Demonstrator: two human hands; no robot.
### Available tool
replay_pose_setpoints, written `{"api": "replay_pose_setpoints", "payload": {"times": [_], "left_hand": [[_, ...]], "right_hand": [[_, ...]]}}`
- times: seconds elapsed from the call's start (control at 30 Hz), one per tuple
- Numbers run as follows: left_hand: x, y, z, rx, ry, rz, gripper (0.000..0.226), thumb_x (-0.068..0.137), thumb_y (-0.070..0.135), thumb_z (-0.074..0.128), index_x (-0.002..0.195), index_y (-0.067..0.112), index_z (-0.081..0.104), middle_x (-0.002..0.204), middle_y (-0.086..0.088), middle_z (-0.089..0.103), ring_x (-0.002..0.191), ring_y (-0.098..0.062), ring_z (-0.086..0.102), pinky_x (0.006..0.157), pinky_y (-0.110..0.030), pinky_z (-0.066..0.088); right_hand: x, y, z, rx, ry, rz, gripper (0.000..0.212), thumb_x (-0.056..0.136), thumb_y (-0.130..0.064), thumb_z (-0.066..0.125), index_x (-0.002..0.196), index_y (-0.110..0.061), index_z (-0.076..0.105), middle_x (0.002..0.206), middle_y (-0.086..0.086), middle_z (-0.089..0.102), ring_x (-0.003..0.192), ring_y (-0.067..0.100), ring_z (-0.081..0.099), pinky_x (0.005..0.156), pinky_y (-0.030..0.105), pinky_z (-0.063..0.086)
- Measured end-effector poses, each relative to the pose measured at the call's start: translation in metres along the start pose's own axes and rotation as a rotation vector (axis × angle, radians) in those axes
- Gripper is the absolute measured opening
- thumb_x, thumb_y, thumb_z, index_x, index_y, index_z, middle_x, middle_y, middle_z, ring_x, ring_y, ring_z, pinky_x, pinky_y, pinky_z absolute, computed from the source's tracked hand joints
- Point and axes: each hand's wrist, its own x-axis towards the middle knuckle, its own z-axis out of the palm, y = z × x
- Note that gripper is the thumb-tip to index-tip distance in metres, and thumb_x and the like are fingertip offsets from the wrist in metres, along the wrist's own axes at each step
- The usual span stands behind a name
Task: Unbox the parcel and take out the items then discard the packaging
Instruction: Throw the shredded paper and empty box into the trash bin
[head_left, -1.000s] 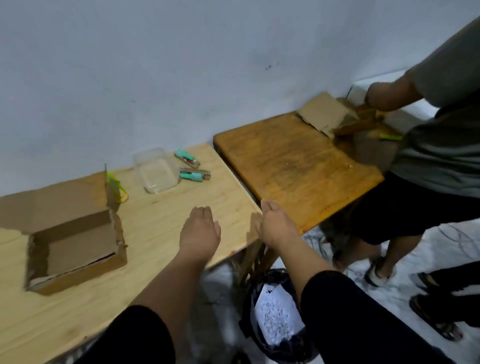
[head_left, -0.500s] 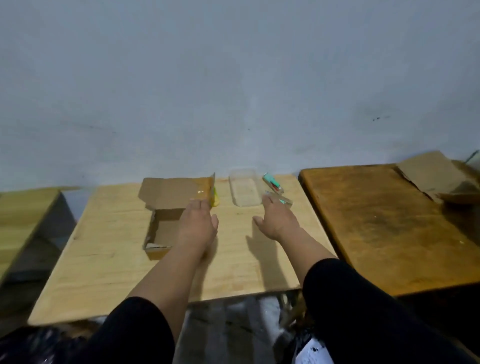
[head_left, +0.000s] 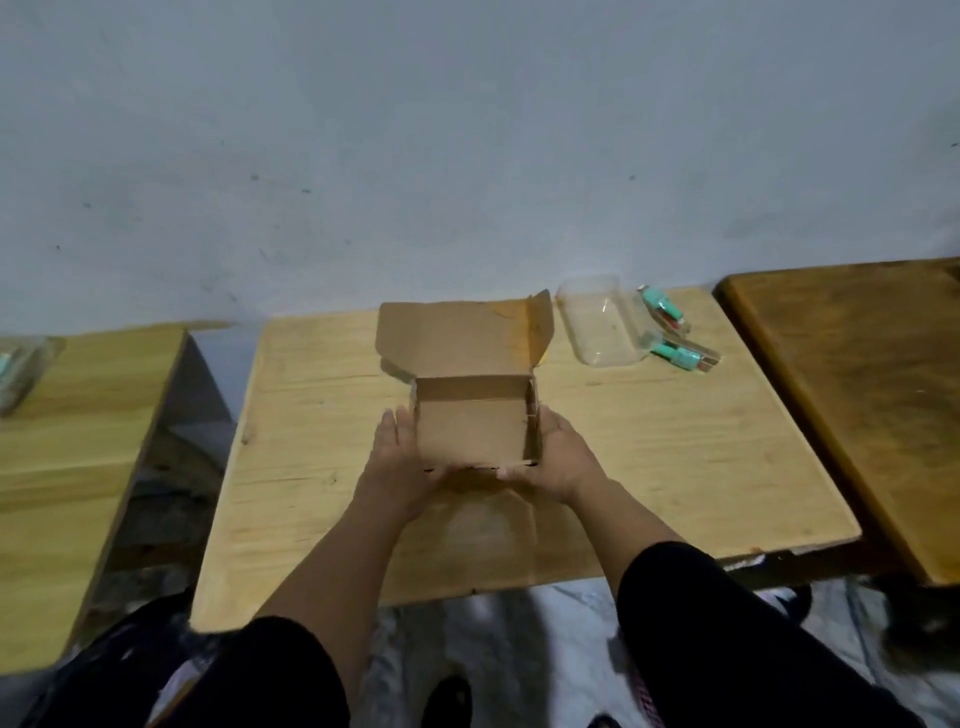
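An open, empty brown cardboard box (head_left: 470, 428) sits at the middle of the light wooden table (head_left: 649, 467), its lid flap standing up at the back. My left hand (head_left: 400, 462) grips the box's left side and front corner. My right hand (head_left: 556, 457) grips its right side. A clear plastic tray (head_left: 597, 325) lies at the table's back right. Beside it lie two teal-capped items (head_left: 680, 343) in clear packaging.
A darker wooden table (head_left: 857, 389) adjoins on the right. Another light table (head_left: 67, 441) stands to the left across a gap, with a packaged item (head_left: 15, 369) at its far edge. The grey wall runs close behind. Black bags and plastic sheeting cover the floor below.
The view swung left from the dark table to centre on the box. Both hands, empty and reaching before, have closed on the box's two sides.
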Motion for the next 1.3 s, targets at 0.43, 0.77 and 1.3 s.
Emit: {"api": "replay_pose_setpoints", "payload": {"times": [0.43, 0.77, 1.3], "left_hand": [[0.015, -0.007, -0.011, -0.244, -0.018, 0.122, 0.094, 0.069, 0.050, 0.073, 0.142, 0.014, 0.025, 0.132, -0.013, 0.053, 0.118, -0.031, 0.052, 0.099, -0.041, 0.047], [0.000, 0.099, -0.031, -0.277, -0.014, 0.419, 0.099, 0.073, 0.045, 0.072, 0.146, 0.010, 0.016, 0.142, -0.018, 0.043, 0.130, -0.031, 0.041, 0.105, -0.036, 0.036], [-0.159, 0.288, 0.181, -0.074, -0.580, 0.937, 0.092, 0.071, 0.042, 0.075, 0.143, 0.016, 0.024, 0.133, -0.012, 0.053, 0.120, -0.027, 0.052, 0.102, -0.033, 0.042]], "right_hand": [[-0.007, -0.006, 0.009, 0.180, 0.204, 0.065, 0.090, 0.053, -0.028, 0.088, 0.129, -0.021, 0.041, 0.126, 0.006, 0.058, 0.117, 0.026, 0.052, 0.097, 0.032, 0.042], [-0.071, 0.015, -0.077, 0.256, 0.521, 0.100, 0.095, 0.055, -0.026, 0.088, 0.134, -0.025, 0.035, 0.127, 0.004, 0.056, 0.119, 0.024, 0.051, 0.099, 0.035, 0.043], [-0.303, 0.262, -0.080, 0.444, 0.832, 0.721, 0.094, 0.056, -0.027, 0.088, 0.133, -0.019, 0.036, 0.126, 0.009, 0.058, 0.114, 0.027, 0.055, 0.085, 0.027, 0.042]]}}
